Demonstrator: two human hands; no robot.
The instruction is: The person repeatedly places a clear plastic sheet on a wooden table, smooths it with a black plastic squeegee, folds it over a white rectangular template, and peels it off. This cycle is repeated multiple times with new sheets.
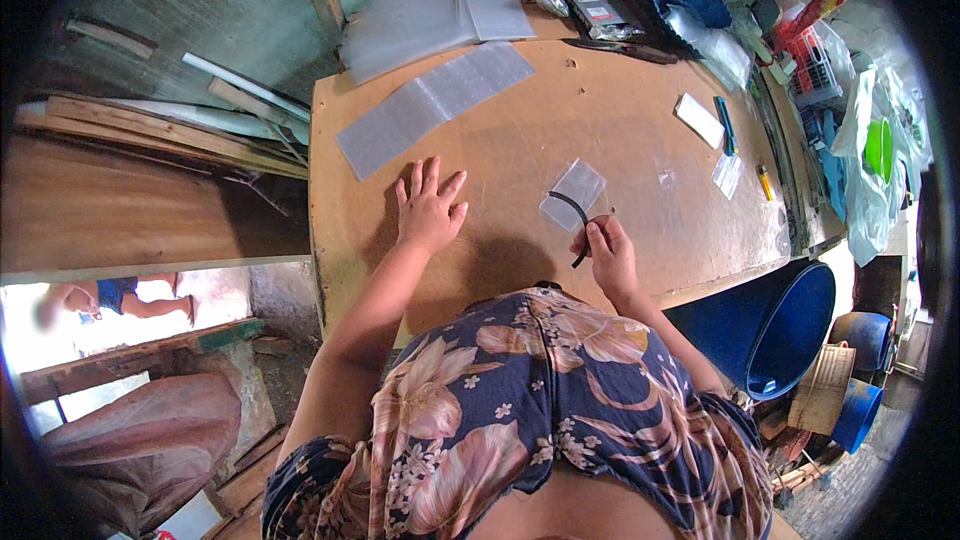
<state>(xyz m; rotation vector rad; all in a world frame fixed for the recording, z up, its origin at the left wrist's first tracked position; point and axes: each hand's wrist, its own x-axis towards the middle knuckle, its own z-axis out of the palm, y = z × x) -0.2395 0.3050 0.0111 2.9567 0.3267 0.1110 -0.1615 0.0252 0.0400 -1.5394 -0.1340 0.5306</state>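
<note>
My left hand (431, 208) lies flat on the tan wooden table (500, 155), fingers spread, with nothing in it. Just beyond its fingertips lies a long strip of clear plastic sheet (435, 105). My right hand (608, 252) pinches one end of a thin, curved black strip (572, 204) between thumb and fingers. The strip's far end reaches over a small rectangular piece of clear plastic (576, 190) on the table. Whether the strip touches that piece I cannot tell.
Larger clear sheets (400, 30) lie at the back edge. To the right are a white block (699, 121), a teal cutter (725, 125) and a yellow-orange tool (766, 184). A blue barrel (790, 330) stands right of me; wooden planks (170, 135) are at left.
</note>
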